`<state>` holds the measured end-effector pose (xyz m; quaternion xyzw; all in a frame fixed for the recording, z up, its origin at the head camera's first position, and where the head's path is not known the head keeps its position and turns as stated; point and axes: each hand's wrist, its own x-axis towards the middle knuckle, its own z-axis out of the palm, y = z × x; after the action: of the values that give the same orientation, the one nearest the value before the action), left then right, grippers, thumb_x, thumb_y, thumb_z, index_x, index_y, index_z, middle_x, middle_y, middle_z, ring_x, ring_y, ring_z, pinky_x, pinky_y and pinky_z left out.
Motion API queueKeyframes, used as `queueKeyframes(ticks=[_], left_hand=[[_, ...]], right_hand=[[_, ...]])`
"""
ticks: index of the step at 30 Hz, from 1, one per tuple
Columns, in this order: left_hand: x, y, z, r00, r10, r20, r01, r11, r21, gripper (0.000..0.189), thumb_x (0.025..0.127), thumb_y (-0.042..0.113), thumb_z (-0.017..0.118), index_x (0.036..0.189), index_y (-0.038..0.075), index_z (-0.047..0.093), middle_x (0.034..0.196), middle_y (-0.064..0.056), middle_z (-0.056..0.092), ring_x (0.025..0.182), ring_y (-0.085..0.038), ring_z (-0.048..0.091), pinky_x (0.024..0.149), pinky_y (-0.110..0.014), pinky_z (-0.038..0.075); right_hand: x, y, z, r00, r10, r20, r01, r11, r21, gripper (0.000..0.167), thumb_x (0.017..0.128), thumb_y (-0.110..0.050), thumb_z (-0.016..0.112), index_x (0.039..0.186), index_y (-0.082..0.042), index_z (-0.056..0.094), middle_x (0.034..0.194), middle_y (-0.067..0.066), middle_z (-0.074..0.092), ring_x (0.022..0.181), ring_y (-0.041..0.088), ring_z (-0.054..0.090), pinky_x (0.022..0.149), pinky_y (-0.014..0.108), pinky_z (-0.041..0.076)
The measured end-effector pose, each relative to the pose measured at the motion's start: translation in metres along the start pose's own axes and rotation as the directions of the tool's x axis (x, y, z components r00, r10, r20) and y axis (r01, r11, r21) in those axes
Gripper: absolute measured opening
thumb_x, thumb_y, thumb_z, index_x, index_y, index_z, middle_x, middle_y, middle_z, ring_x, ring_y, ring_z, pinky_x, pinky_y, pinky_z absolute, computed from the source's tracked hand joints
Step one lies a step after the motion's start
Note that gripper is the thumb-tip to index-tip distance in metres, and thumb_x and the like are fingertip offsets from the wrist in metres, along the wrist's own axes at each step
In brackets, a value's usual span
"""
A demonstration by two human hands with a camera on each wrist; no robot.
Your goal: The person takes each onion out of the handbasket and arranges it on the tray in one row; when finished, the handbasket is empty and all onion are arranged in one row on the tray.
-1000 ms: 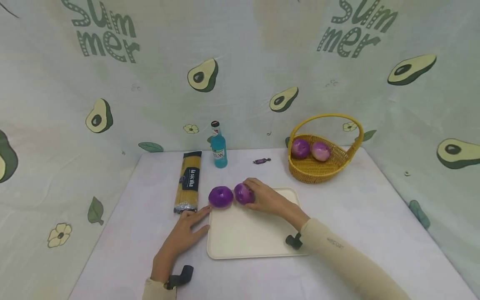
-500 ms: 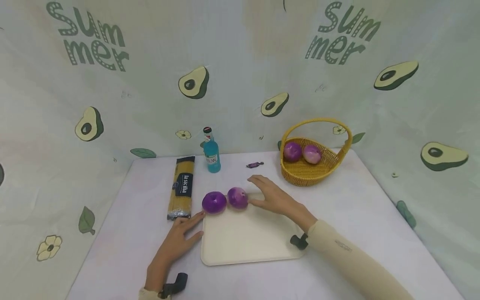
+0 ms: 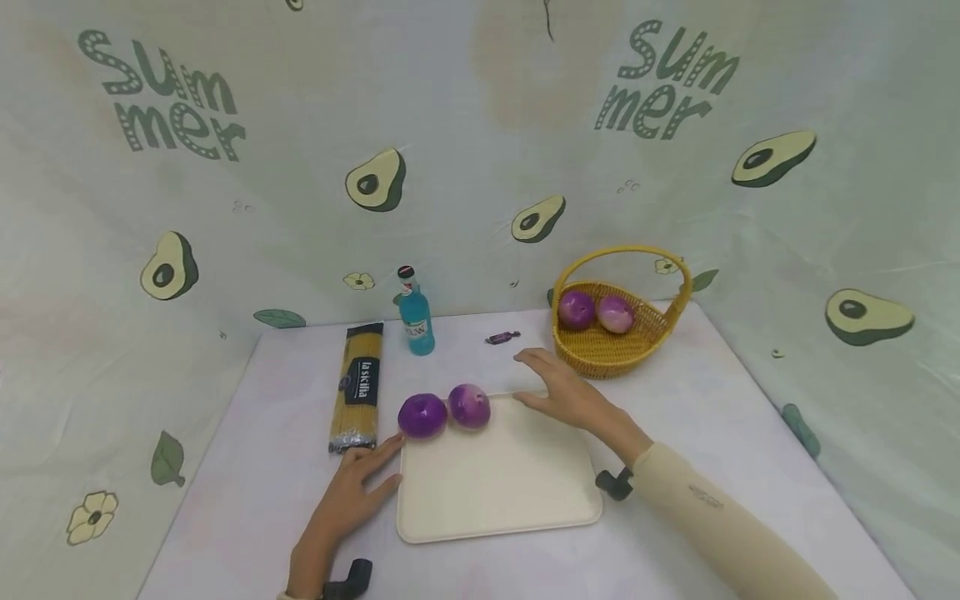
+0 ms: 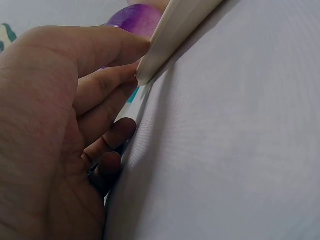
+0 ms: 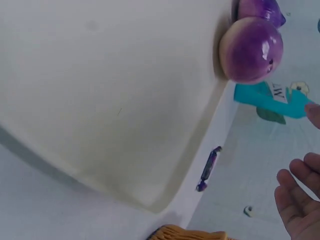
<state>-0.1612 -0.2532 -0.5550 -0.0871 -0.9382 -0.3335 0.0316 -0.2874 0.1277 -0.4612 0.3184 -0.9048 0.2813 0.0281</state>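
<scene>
Two glossy purple onions sit side by side at the far left of a cream tray (image 3: 495, 483): a darker onion (image 3: 422, 416) in the corner, a paler-bottomed onion (image 3: 469, 407) beside it. My left hand (image 3: 347, 500) is at the tray's left edge, fingers extended; in the left wrist view its thumb and fingertips touch the tray rim (image 4: 165, 40). My right hand (image 3: 573, 396) hovers over the tray's far right part with nothing in it, fingers apart and relaxed. The right wrist view shows its fingers (image 5: 295, 197) away from the paler onion (image 5: 251, 50).
A yellow wicker basket (image 3: 607, 358) with two more onions (image 3: 576, 310) stands at the back right. Behind the tray are a wrapped candy (image 3: 502, 337) and a blue bottle (image 3: 416, 321). A spaghetti pack (image 3: 356, 387) lies left, near my left hand. A printed cloth (image 3: 465, 100) hangs behind.
My right hand has let go of the paler onion, leaving it beside the darker one, and moved away to the right. The left hand has stayed at the tray's edge. The head view has shifted slightly.
</scene>
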Motion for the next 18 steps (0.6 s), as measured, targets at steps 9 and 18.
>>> queueKeyframes(ticks=[9,18], left_hand=[[-0.001,-0.004,0.004,0.999,0.028,-0.037,-0.028,1.0,0.005,0.057,0.089,0.033,0.076,0.143,0.032,0.057,0.145,0.014,0.053,0.102,-0.009,0.045,0.093,-0.05,0.046],[-0.002,-0.002,0.006,0.998,0.021,-0.061,-0.02,1.0,0.017,0.058,0.087,0.031,0.077,0.142,0.032,0.058,0.143,0.015,0.055,0.099,-0.009,0.044,0.09,-0.049,0.047]], right_hand=[[-0.008,0.018,-0.014,0.997,0.051,-0.064,-0.051,0.999,-0.002,0.059,0.091,-0.029,0.076,0.14,-0.005,0.054,0.146,0.018,0.05,0.135,0.036,0.044,0.11,0.051,0.037],[-0.01,0.038,-0.025,0.994,0.081,-0.08,-0.08,0.997,0.017,0.06,0.092,-0.026,0.075,0.141,-0.001,0.052,0.144,0.017,0.051,0.133,0.036,0.046,0.108,0.051,0.039]])
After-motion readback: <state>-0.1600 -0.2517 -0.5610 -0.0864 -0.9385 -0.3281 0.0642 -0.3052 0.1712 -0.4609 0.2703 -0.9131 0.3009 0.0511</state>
